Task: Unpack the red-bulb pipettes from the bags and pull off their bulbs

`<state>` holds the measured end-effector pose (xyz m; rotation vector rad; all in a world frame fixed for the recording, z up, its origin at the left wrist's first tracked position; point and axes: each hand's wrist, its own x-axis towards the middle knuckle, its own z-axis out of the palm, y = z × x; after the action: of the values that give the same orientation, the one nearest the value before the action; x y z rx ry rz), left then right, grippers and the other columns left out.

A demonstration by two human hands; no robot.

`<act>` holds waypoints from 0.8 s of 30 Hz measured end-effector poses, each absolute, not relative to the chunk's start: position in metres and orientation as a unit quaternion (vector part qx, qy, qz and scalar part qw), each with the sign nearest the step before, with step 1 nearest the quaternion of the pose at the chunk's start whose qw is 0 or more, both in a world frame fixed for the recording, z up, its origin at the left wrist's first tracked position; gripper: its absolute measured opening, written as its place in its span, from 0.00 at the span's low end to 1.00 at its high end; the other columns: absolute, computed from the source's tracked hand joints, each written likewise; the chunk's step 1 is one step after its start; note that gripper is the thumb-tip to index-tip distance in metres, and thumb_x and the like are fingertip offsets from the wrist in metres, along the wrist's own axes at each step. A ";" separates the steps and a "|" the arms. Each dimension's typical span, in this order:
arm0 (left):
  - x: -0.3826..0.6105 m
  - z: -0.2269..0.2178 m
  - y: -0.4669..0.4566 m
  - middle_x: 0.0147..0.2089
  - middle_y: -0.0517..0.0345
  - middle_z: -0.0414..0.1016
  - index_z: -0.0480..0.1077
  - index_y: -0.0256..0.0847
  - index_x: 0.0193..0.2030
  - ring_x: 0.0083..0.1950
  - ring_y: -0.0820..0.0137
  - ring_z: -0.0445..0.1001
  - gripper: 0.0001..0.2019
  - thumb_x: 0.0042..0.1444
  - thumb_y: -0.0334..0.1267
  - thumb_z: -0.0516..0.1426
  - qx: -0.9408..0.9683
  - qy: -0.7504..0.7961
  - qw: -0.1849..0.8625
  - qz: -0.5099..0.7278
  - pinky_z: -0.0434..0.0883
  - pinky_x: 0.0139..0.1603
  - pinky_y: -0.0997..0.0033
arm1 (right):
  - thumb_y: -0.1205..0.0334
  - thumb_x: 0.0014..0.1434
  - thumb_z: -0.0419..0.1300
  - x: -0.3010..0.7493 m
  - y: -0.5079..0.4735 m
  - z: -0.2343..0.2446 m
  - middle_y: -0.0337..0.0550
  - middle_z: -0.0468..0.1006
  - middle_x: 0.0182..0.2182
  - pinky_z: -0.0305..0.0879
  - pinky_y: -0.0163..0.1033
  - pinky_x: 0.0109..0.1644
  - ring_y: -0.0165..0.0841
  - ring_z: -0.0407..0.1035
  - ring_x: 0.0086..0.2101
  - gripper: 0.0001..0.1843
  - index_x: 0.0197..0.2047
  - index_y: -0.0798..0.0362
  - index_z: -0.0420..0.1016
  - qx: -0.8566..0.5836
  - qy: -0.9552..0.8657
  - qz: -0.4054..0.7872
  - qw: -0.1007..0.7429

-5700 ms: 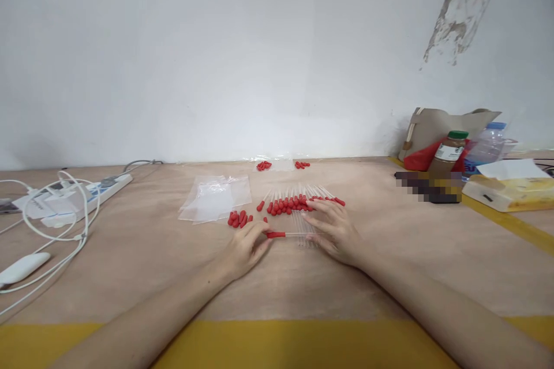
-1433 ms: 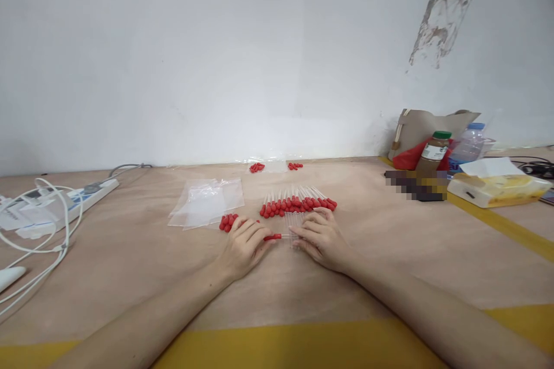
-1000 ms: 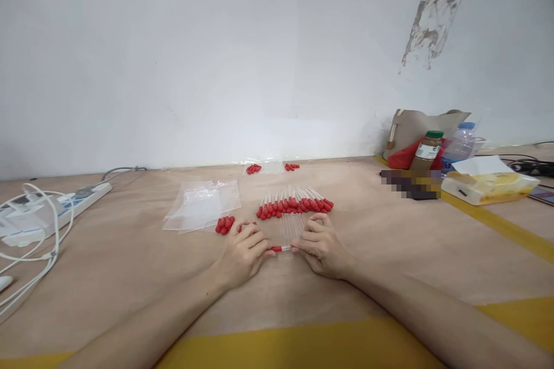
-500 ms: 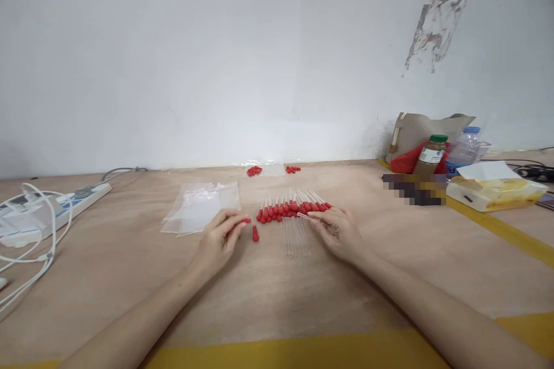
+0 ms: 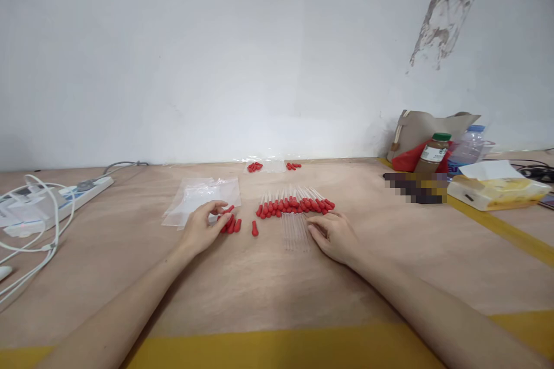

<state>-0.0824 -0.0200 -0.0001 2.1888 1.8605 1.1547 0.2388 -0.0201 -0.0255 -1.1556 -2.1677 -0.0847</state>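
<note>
Beside the small pile of red rubber bulbs (image 5: 231, 226), my left hand (image 5: 202, 227) has its thumb and fingers apart. One bulb lies close to its fingertips. A single red bulb (image 5: 255, 229) rests to the right of that pile. My right hand (image 5: 335, 235) has its fingers bent together at the right edge of a row of thin clear glass tubes (image 5: 295, 233), seemingly around the end of one tube. Its fingertips partly hide that tube. Just beyond lie many glass droppers with red bulbs (image 5: 294, 205), fanned out with their tips toward the wall.
Clear plastic bags (image 5: 201, 199) lie left of the droppers. Near the wall, a bag with red bulbs (image 5: 255, 167) is on the table. A power strip (image 5: 86, 196) with white cables is at left. At right stand a bottle (image 5: 433, 153) and a tissue pack (image 5: 497, 187).
My left hand has drawn back left, uncovering the pile of red bulbs, and its fingers have parted. My right hand has lowered the glass tube it held to the row of tubes.
</note>
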 end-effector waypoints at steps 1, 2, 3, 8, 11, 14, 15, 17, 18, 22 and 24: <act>-0.080 -0.001 -0.021 0.35 0.57 0.72 0.69 0.42 0.42 0.39 0.66 0.70 0.14 0.52 0.47 0.52 0.729 0.590 -0.001 0.348 0.65 0.38 0.68 | 0.65 0.55 0.52 0.238 -0.021 -0.026 0.39 0.78 0.29 0.56 0.41 0.46 0.31 0.69 0.31 0.10 0.37 0.50 0.74 -0.443 -0.834 -0.027 0.328; -0.077 -0.001 -0.021 0.35 0.57 0.73 0.70 0.43 0.41 0.39 0.66 0.69 0.13 0.53 0.46 0.52 0.748 0.578 -0.027 0.325 0.64 0.40 0.67 | 0.64 0.56 0.52 0.238 -0.022 -0.026 0.39 0.78 0.28 0.57 0.41 0.46 0.31 0.70 0.31 0.10 0.37 0.50 0.74 -0.442 -0.836 -0.025 0.324; -0.075 -0.001 -0.022 0.34 0.58 0.73 0.70 0.43 0.40 0.39 0.66 0.69 0.12 0.54 0.45 0.52 0.765 0.567 -0.053 0.302 0.62 0.42 0.65 | 0.62 0.56 0.53 0.237 -0.023 -0.026 0.39 0.78 0.28 0.57 0.41 0.47 0.32 0.70 0.32 0.10 0.37 0.50 0.74 -0.441 -0.837 -0.024 0.322; -0.070 0.004 -0.027 0.33 0.58 0.73 0.72 0.45 0.34 0.37 0.67 0.68 0.11 0.55 0.45 0.51 0.794 0.542 -0.113 0.251 0.58 0.45 0.62 | 0.54 0.56 0.54 0.238 -0.024 -0.026 0.43 0.78 0.33 0.60 0.41 0.43 0.34 0.70 0.35 0.14 0.41 0.51 0.74 -0.427 -0.847 -0.025 0.316; -0.070 0.007 -0.027 0.34 0.58 0.72 0.72 0.44 0.34 0.38 0.66 0.67 0.13 0.55 0.47 0.51 0.783 0.546 -0.107 0.277 0.59 0.44 0.63 | 0.51 0.55 0.55 0.237 -0.024 -0.027 0.44 0.77 0.34 0.63 0.40 0.41 0.35 0.70 0.35 0.17 0.42 0.52 0.74 -0.421 -0.849 -0.024 0.318; -0.065 0.010 -0.024 0.34 0.57 0.72 0.72 0.43 0.33 0.39 0.65 0.67 0.12 0.55 0.46 0.51 0.780 0.548 -0.083 0.289 0.61 0.42 0.64 | 0.49 0.54 0.55 0.237 -0.024 -0.028 0.46 0.77 0.38 0.64 0.41 0.43 0.37 0.69 0.39 0.19 0.44 0.52 0.73 -0.416 -0.852 -0.028 0.318; -0.061 0.012 -0.023 0.35 0.56 0.72 0.72 0.43 0.33 0.39 0.65 0.67 0.12 0.54 0.46 0.52 0.784 0.547 -0.075 0.282 0.61 0.42 0.64 | 0.48 0.54 0.55 0.237 -0.025 -0.028 0.46 0.76 0.39 0.64 0.42 0.44 0.37 0.69 0.40 0.20 0.45 0.52 0.73 -0.417 -0.852 -0.028 0.314; -0.051 0.017 -0.019 0.36 0.57 0.71 0.71 0.44 0.34 0.41 0.63 0.67 0.11 0.52 0.47 0.53 0.798 0.543 -0.062 0.254 0.61 0.43 0.62 | 0.47 0.54 0.54 0.236 -0.025 -0.028 0.47 0.76 0.40 0.64 0.44 0.45 0.38 0.68 0.42 0.21 0.46 0.52 0.73 -0.420 -0.853 -0.023 0.308; -0.045 0.020 -0.016 0.36 0.57 0.71 0.71 0.45 0.35 0.42 0.63 0.67 0.12 0.52 0.48 0.53 0.806 0.538 -0.058 0.239 0.61 0.44 0.61 | 0.47 0.54 0.54 0.236 -0.025 -0.028 0.48 0.75 0.41 0.63 0.44 0.46 0.38 0.68 0.43 0.22 0.46 0.52 0.73 -0.421 -0.854 -0.020 0.305; -0.022 0.026 0.001 0.37 0.56 0.70 0.70 0.44 0.32 0.44 0.61 0.66 0.15 0.50 0.53 0.53 0.824 0.527 -0.060 0.199 0.58 0.46 0.58 | 0.43 0.52 0.54 0.236 -0.027 -0.025 0.50 0.74 0.44 0.62 0.47 0.49 0.41 0.67 0.45 0.27 0.48 0.53 0.72 -0.423 -0.856 -0.013 0.298; -0.015 0.025 0.011 0.37 0.55 0.69 0.70 0.42 0.29 0.44 0.60 0.66 0.18 0.49 0.56 0.53 0.822 0.536 -0.059 0.181 0.58 0.46 0.57 | 0.42 0.53 0.53 0.236 -0.028 -0.024 0.50 0.74 0.45 0.62 0.48 0.49 0.41 0.66 0.46 0.28 0.49 0.54 0.71 -0.427 -0.855 -0.008 0.294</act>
<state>-0.0149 0.0105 0.0251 2.6845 1.7509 0.5908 0.2362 -0.0283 -0.0236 -1.1375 -2.2754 -0.0200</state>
